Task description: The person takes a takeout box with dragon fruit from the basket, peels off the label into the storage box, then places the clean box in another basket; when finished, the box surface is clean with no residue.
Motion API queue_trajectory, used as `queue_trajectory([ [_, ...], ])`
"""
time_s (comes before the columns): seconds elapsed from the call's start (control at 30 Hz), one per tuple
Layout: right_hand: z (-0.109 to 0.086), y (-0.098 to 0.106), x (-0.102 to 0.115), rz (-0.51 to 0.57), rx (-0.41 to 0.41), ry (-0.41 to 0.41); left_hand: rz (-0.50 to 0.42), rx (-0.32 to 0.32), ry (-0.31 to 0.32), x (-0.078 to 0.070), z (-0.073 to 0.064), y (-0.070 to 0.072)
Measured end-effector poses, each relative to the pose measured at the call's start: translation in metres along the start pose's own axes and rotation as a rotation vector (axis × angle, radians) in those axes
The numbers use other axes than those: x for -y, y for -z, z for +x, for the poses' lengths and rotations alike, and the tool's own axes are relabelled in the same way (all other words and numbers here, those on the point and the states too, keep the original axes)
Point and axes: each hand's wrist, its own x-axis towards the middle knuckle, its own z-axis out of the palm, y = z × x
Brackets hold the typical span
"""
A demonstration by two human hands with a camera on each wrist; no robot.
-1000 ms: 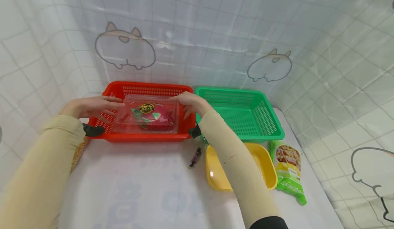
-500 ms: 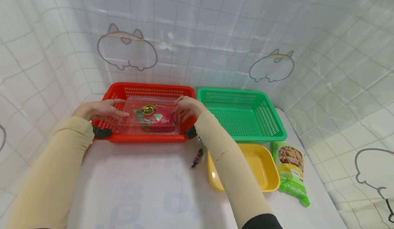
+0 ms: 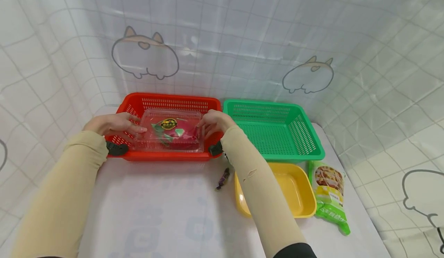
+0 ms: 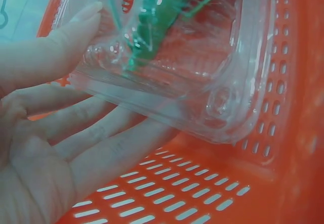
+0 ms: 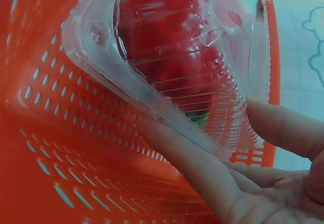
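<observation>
The clear plastic box (image 3: 171,131) is inside the red basket (image 3: 166,158), and its long axis goes from your left to your right, nearly parallel to the long sides of this basket. The lid faces upward, with a round black sticker (image 3: 169,124) near its middle. Through the plastic you see a red fruit (image 3: 189,133), with a green pointed part toward the left end. Your left hand (image 3: 117,124) grips the left end: the thumb is at the upper edge, the other fingers are below. Your right hand (image 3: 216,121) grips the opposite end between thumb and fingers. Just beside, to the right, stands a green basket (image 3: 267,140) on the tabletop (image 3: 166,200).
</observation>
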Motion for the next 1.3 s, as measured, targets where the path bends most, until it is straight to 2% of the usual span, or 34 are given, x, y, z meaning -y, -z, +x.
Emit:
queue_trajectory([
  [0.3, -0.0015, 0.0003, -0.001, -0.011, 0.026, 0.019, 0.026, 0.004, -0.006, 0.0028, 0.001, 0.0006],
  [0.7, 0.0014, 0.0011, -0.0035, -0.017, 0.053, 0.038, 0.051, -0.006, 0.0, -0.0017, -0.0039, -0.0038],
  [1.3, -0.0039, 0.0015, -0.0034, 0.022, 0.078, 0.054, 0.025, -0.026, -0.019, -0.002, -0.0078, -0.0014],
])
